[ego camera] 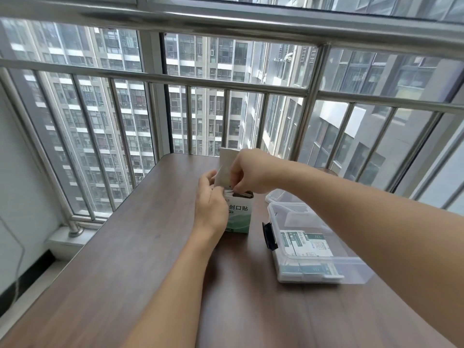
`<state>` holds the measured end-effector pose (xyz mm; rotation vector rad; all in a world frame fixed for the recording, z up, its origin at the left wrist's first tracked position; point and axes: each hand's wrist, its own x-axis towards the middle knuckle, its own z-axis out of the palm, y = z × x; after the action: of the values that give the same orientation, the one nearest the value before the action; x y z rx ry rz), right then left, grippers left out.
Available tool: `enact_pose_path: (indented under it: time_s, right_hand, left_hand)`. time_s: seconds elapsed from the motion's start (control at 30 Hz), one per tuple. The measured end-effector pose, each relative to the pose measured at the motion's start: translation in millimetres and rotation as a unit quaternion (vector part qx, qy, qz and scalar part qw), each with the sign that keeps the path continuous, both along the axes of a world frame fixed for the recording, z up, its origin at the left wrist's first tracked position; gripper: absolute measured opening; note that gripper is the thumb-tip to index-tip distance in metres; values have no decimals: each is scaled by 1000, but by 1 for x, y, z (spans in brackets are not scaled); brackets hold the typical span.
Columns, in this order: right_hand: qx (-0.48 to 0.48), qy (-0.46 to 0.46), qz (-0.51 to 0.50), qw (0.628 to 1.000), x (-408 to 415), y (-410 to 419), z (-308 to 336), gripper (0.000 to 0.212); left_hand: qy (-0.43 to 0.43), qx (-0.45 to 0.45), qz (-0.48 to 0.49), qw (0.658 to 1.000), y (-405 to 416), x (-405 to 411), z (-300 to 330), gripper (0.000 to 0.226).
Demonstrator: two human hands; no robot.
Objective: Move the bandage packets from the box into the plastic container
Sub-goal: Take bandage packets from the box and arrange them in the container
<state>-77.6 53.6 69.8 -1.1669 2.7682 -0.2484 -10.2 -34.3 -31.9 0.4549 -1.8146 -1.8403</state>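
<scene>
A white and green bandage box (239,217) stands upright near the middle of the brown table, its lid flap raised. My left hand (210,205) grips the box's left side. My right hand (247,172) reaches into the open top, fingertips pinched on white bandage packets at the box's mouth. To the right lies a clear plastic container (281,247) with a black latch, open on top. Several bandage packets (305,243) lie flat inside it. My right forearm crosses above the container's far side.
The container's clear lid (277,195) lies on the table behind it. A steel railing (226,84) and window run along the table's far and left edges. Bare table (125,259) stretches toward me and to the left.
</scene>
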Motion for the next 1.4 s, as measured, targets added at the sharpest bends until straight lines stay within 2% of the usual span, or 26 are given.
enact_pose_path:
  time_s: [0.17,0.33,0.5,0.57,0.67,0.8,0.97,1.1,1.27,1.33,1.4]
  right_hand:
    - [19,-10,5,1000,-1,-4,3,8]
    - [48,-12,-3,999,-8,-7,7,20]
    - [71,59,8,996,-5,-10,2,13]
    - [84,89,15,992,-2,-10,2,16]
    - [98,119,26,988,3,-9,3,33]
    - [59,131,24,989,4,-10,-1,23]
    - [-8,110,-18,994,0,-3,7,31]
    - [15,115,-17,993,-1,4,14,18]
    - [21,169,-7,985,2,7,20,38]
    - [20,175,4,984,6,8,23,35]
    - [17,186,14,982,9,9,27,23]
  left_hand:
    - [-1,22,-9,1000,-2,0,2,41]
    - [-5,21,-7,1000,-4,0,2,43]
    - [-11,23,-10,1000,-2,0,4,42]
    - [-15,20,-12,1000,-2,-1,4,41]
    - [-14,21,-16,1000,-1,1,6,39]
    - [-15,28,-15,999,2,3,7,49]
    - [-4,34,-11,999,-2,-4,1,35]
    - [3,25,-7,1000,-3,-9,-4,35]
    - [8,16,-8,1000,-4,-11,-7,37]
    - [17,-20,3,1000,-2,-10,-8,46]
    - [37,-105,46,993,-1,-6,-9,65]
